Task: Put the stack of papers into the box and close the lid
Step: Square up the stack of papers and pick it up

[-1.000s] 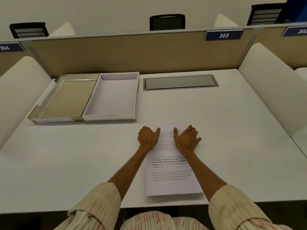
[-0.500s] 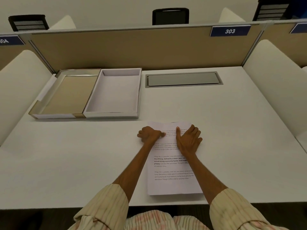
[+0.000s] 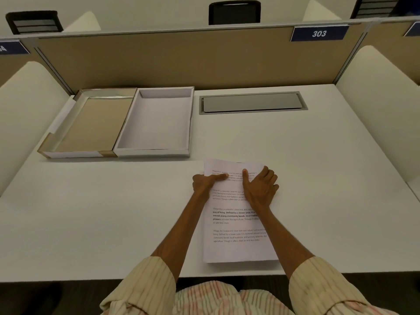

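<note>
Lying at the tabletop's near edge, the stack of papers (image 3: 236, 223) is pinched at its far left side by the left hand (image 3: 205, 183) and pressed by the spread right hand (image 3: 260, 188), the open box (image 3: 156, 120) toward the far left corner.

The table (image 3: 295, 155) is plain white. The stack of papers (image 3: 236, 223) is white with black printed text. The box (image 3: 156, 123) is white inside; its lid (image 3: 91, 126) shows tan with a silvery far edge. The partition (image 3: 193, 57) is tan, its sign (image 3: 319, 33) navy with white "303". The sleeves (image 3: 145, 283) are cream with thin dark stripes.
</note>
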